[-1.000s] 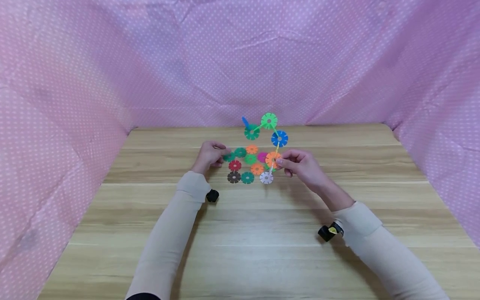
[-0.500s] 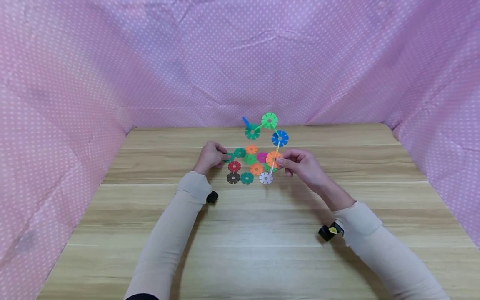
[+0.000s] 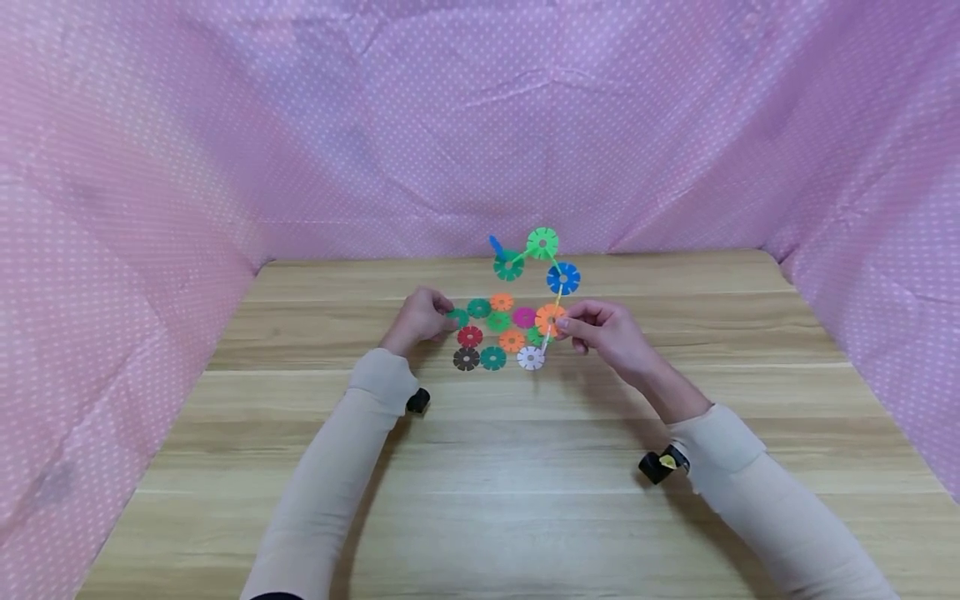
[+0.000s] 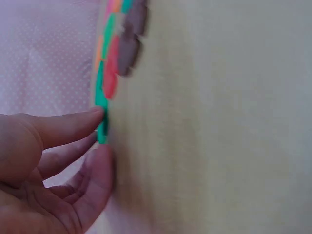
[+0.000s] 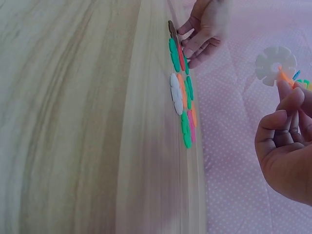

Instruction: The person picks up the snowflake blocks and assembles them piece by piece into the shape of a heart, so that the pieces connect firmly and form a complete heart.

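My right hand point(image 3: 606, 332) pinches an orange slotted snowflake disc point(image 3: 551, 320) of a linked chain, held above the table. Up the chain follow a yellow disc seen edge-on, a blue disc point(image 3: 563, 278), light green discs point(image 3: 542, 243), a dark green disc point(image 3: 508, 266) and a blue end disc point(image 3: 495, 244). A white disc point(image 5: 276, 66) joins the orange one, clear in the right wrist view. At the left edge of the loose discs, my left hand point(image 3: 422, 318) has thumb and fingers at opposite sides of a green disc point(image 4: 101, 124), pinching it.
Loose discs lie grouped on the wooden table point(image 3: 480, 467): red point(image 3: 470, 337), brown point(image 3: 466, 359), green point(image 3: 492, 358), white point(image 3: 531, 358), orange point(image 3: 512, 341), magenta point(image 3: 524, 317) and several others. A pink dotted cloth point(image 3: 480, 125) hangs behind the table.
My left hand's fingers have come down from a blurred reach onto the green disc at the left of the group. The right hand keeps holding the chain, nearly still.
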`<act>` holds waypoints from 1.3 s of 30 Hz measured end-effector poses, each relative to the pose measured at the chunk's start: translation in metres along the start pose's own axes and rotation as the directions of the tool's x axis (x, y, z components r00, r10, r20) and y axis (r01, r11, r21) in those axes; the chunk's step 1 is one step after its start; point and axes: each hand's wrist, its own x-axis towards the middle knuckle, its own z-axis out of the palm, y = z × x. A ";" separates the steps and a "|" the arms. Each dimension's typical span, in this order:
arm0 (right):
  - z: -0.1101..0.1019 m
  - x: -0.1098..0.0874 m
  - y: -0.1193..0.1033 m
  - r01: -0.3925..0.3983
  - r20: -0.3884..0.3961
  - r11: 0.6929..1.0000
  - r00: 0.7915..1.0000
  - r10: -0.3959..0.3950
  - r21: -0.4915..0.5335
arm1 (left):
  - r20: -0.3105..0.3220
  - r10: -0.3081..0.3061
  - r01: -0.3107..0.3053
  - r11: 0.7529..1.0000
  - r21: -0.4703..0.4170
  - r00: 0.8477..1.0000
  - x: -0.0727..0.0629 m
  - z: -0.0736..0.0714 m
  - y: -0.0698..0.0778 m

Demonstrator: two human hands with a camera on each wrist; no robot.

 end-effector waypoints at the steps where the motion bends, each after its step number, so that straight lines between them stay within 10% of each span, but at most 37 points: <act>1: 0.000 0.000 0.000 0.001 -0.001 1.000 1.000 -0.001 0.001 | 0.000 0.010 -0.010 1.000 0.006 1.000 0.000 0.000 -0.001; 32: 0.000 0.002 0.004 0.014 0.000 1.000 1.000 -0.014 -0.018 | -0.140 0.051 -0.042 0.997 0.067 0.989 -0.004 -0.003 -0.014; 39: -0.001 0.007 0.006 0.003 -0.015 1.000 1.000 -0.003 -0.002 | -0.169 0.167 -0.174 0.984 -0.028 0.971 -0.014 -0.007 -0.020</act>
